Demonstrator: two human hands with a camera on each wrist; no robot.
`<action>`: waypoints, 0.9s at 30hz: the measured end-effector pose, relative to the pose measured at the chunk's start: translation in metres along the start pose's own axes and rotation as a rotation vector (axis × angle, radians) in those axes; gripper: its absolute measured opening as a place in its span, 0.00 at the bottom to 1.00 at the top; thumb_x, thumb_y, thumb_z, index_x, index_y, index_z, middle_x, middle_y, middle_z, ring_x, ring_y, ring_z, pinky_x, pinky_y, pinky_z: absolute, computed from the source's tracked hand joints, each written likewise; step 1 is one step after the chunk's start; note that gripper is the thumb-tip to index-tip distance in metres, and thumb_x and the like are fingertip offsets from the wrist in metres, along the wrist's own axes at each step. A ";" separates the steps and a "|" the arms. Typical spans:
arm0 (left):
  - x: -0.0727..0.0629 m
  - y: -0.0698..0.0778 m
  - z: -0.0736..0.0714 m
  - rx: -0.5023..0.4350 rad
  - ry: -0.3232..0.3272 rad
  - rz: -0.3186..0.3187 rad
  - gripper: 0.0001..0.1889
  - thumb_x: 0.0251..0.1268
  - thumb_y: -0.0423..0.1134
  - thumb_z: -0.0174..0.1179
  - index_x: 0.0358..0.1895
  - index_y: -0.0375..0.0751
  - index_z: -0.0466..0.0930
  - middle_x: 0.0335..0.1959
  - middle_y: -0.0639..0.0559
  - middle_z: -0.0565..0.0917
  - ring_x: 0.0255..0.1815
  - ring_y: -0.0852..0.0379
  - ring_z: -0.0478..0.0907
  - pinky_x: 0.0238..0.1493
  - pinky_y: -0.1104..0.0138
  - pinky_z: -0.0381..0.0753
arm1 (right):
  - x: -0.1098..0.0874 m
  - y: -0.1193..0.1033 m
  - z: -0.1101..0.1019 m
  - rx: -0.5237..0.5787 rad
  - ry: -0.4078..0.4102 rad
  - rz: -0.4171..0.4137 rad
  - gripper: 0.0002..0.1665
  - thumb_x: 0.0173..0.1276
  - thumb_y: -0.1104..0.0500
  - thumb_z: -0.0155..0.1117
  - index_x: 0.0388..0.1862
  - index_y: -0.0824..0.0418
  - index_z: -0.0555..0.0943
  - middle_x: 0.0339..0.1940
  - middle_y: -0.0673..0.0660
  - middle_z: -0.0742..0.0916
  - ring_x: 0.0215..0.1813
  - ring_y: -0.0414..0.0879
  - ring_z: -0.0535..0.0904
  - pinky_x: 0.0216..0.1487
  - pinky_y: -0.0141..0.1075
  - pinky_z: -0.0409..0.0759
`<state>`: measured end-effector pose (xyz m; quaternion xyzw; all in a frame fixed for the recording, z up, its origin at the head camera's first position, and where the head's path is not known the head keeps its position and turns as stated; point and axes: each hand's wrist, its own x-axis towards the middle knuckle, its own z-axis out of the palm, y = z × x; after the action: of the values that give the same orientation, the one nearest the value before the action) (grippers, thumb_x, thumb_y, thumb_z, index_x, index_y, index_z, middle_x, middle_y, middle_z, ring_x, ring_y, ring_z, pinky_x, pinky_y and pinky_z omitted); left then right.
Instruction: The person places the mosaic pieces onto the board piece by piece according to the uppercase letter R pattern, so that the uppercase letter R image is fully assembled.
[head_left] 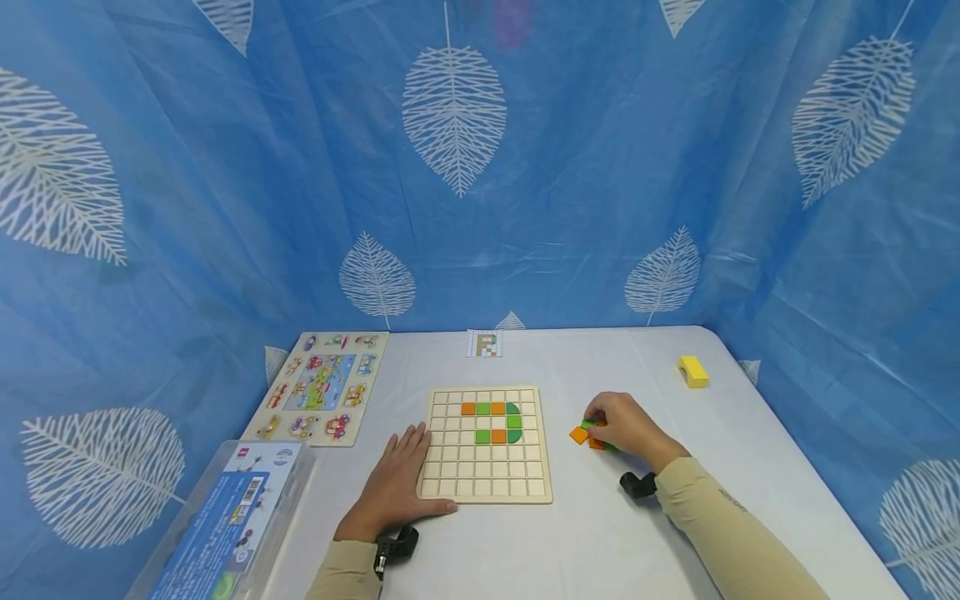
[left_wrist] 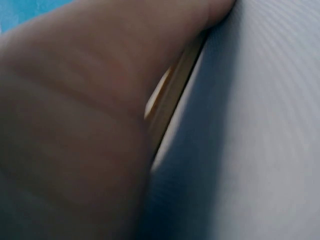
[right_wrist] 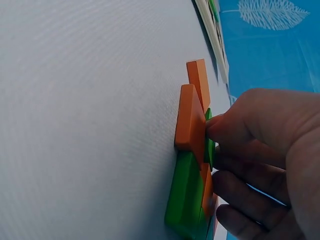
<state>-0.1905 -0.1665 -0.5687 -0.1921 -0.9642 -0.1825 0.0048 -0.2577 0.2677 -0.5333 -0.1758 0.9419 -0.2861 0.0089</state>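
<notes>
The left hand [head_left: 396, 479] lay spread, fingers against the left edge of the grid board [head_left: 483, 471], thumb along its near edge. The right hand [head_left: 630, 425] pinched a green tile [right_wrist: 209, 150] at a pile of tiles [right_wrist: 187, 120], right of the board. Open white tabletop [head_left: 540, 546] separated pile from board and reached well past the pile toward the table's right edge, near which a yellow block [head_left: 697, 372] stood. Leftward, a picture puzzle [head_left: 363, 387] and plastic box [head_left: 297, 477] narrowed the room. The box's blue-and-white label [head_left: 206, 533] carried a barcode and lines of print; these, like the right sleeve's [head_left: 720, 508] lettering, were too small to read.
</notes>
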 end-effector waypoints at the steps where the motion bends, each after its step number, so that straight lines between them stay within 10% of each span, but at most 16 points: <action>1: 0.000 0.000 0.000 0.001 0.000 -0.002 0.72 0.43 0.85 0.65 0.82 0.31 0.58 0.83 0.40 0.59 0.84 0.42 0.51 0.82 0.48 0.46 | 0.000 -0.001 0.000 -0.004 0.001 -0.005 0.06 0.63 0.66 0.79 0.36 0.58 0.89 0.37 0.48 0.86 0.39 0.43 0.81 0.45 0.44 0.86; 27: -0.001 0.002 -0.002 -0.022 0.006 -0.003 0.72 0.42 0.84 0.66 0.82 0.31 0.58 0.83 0.39 0.59 0.84 0.41 0.51 0.82 0.47 0.45 | 0.004 -0.001 0.005 -0.044 0.039 -0.050 0.07 0.60 0.68 0.78 0.35 0.59 0.89 0.36 0.49 0.85 0.37 0.42 0.80 0.41 0.42 0.86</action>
<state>-0.1892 -0.1661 -0.5662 -0.1903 -0.9624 -0.1936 0.0054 -0.2606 0.2629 -0.5368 -0.1938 0.9433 -0.2687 -0.0203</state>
